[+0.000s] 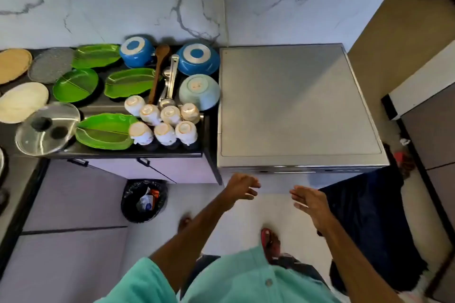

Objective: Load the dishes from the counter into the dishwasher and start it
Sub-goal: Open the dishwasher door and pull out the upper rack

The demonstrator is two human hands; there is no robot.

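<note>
Nothing's loaded yet: grey steel dishwasher (295, 106) is shut, upturned white ceramic cups (170, 115) sit on the table (123, 152), my left hand (242, 186) and right hand (310, 200) hang with fingers loose, empty.

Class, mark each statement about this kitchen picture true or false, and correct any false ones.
1. The cups stand upside down. True.
2. The dishwasher is open. False: it is closed.
3. The left hand and right hand hold nothing. True.
4. The bin stands on the dishwasher. False: it stands on the floor.
</note>
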